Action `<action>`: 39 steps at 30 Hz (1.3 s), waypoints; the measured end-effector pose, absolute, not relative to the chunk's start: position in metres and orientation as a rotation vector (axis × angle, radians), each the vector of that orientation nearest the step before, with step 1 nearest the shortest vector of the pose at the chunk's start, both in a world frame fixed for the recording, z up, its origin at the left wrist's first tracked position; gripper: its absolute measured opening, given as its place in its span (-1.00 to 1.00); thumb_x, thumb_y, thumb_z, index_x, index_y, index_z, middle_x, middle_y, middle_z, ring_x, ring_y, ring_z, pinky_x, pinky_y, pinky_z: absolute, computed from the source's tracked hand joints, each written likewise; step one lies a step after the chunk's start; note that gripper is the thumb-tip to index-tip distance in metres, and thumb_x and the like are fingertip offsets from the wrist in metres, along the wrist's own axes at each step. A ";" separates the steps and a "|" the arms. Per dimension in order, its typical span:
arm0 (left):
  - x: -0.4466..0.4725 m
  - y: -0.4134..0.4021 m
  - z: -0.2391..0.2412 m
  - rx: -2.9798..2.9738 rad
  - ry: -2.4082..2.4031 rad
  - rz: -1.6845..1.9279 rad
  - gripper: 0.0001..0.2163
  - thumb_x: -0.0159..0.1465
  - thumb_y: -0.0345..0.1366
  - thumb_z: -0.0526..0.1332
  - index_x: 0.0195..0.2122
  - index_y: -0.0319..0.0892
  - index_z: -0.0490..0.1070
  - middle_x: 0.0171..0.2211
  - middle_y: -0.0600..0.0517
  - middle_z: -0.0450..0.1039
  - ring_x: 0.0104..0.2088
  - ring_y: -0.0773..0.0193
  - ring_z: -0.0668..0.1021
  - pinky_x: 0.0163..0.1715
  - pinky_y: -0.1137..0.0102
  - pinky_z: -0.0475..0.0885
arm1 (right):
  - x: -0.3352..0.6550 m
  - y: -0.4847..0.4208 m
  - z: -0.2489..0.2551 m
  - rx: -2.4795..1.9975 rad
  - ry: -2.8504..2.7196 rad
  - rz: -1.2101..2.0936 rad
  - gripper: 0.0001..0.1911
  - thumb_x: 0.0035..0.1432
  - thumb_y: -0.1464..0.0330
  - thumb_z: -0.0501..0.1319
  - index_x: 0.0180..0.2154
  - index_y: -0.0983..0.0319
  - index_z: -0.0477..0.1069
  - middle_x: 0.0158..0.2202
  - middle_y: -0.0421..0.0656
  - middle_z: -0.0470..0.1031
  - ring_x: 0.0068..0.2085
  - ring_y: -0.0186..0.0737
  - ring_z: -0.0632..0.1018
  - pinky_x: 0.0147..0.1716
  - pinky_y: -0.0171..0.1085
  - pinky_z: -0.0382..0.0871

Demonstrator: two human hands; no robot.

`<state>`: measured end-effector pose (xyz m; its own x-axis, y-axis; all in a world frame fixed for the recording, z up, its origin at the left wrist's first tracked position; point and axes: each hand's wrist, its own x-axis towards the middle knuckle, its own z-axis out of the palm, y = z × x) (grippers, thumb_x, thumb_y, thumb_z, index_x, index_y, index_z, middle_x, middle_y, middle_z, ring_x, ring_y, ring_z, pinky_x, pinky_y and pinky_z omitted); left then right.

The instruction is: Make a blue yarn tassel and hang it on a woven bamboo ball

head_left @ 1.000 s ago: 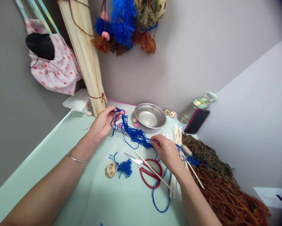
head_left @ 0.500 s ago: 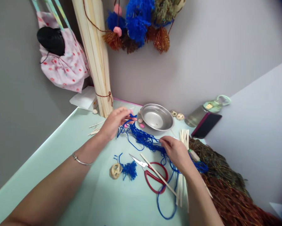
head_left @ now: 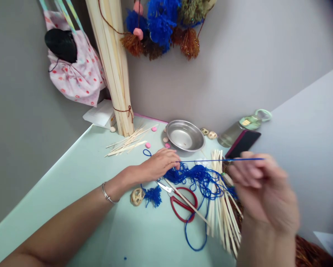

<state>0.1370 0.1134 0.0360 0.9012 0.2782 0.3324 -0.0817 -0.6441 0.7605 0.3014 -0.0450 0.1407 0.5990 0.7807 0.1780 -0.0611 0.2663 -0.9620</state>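
Note:
My left hand (head_left: 159,165) lies low on the pale green table (head_left: 80,193), fingers pinched on one end of a taut strand of blue yarn (head_left: 210,160). That strand runs right to my raised right hand (head_left: 262,189), which is blurred by motion and closed around it. A tangle of blue yarn (head_left: 198,178) sits on the table between the hands. Red-handled scissors (head_left: 180,204) lie just in front of the tangle, with a thin wooden stick across them. A small wicker ball with a blue tassel (head_left: 145,195) rests near my left wrist.
A steel bowl (head_left: 185,135) stands behind the yarn, with pink beads (head_left: 147,145) and loose sticks (head_left: 127,142) to its left. A bundle of pale sticks (head_left: 223,207) lies at the right beside brown fibre (head_left: 307,254). A phone (head_left: 242,143), a bottle (head_left: 238,129) and tall tied slats (head_left: 113,66) stand at the back.
My right hand has lifted off the table and pulled a blue strand out to the right. My left hand has moved right and down onto the yarn, uncovering the loose sticks behind it.

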 end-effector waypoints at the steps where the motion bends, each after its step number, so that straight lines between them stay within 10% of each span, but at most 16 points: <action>1: 0.136 0.118 0.033 2.212 0.152 0.522 -0.70 0.39 -0.25 -0.01 -0.28 -0.10 0.52 -0.13 -0.01 0.52 0.03 0.17 0.43 0.21 0.21 0.10 | 0.306 -0.049 0.147 -1.123 -0.697 0.566 -0.76 0.09 0.46 0.21 -0.59 0.18 0.29 -0.62 -0.36 -0.02 -0.63 -0.41 -0.06 -0.68 -0.37 -0.10; 14: 0.131 0.121 0.050 1.378 0.303 0.561 -0.74 0.32 -0.14 0.11 -0.32 -0.19 0.49 -0.23 -0.07 0.52 -0.17 0.23 0.52 -0.06 0.31 0.35 | 0.278 -0.066 0.063 -2.027 -1.930 0.615 -0.86 0.28 0.36 0.11 -0.25 0.15 0.45 -0.29 -0.15 0.50 -0.30 -0.18 0.54 -0.35 -0.27 0.36; 25: 0.122 0.132 0.060 1.523 0.436 0.711 -0.72 0.33 -0.16 0.11 -0.23 -0.13 0.58 -0.20 0.00 0.54 -0.28 0.32 0.45 -0.17 0.40 0.32 | 0.323 -0.078 0.047 -2.493 -2.057 -0.138 -0.89 0.27 0.42 0.09 -0.25 0.20 0.40 -0.28 -0.07 0.46 -0.22 0.01 0.54 -0.40 -0.21 0.35; 39: 0.113 0.137 0.075 1.315 0.394 0.791 -0.79 0.31 -0.25 0.14 -0.12 -0.20 0.47 -0.49 0.09 0.40 -0.40 0.37 0.50 -0.36 0.48 0.33 | 0.311 -0.075 0.021 -2.186 -2.368 -0.082 -0.55 0.16 0.69 -0.01 0.05 0.30 0.29 -0.07 0.06 0.41 -0.09 -0.02 0.48 -0.18 -0.12 0.46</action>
<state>0.1128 0.1371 0.0752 0.6849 0.7082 0.1711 -0.2899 0.0494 0.9558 0.3114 -0.0750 0.0214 -0.0785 0.9966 -0.0260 0.9924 0.0806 0.0933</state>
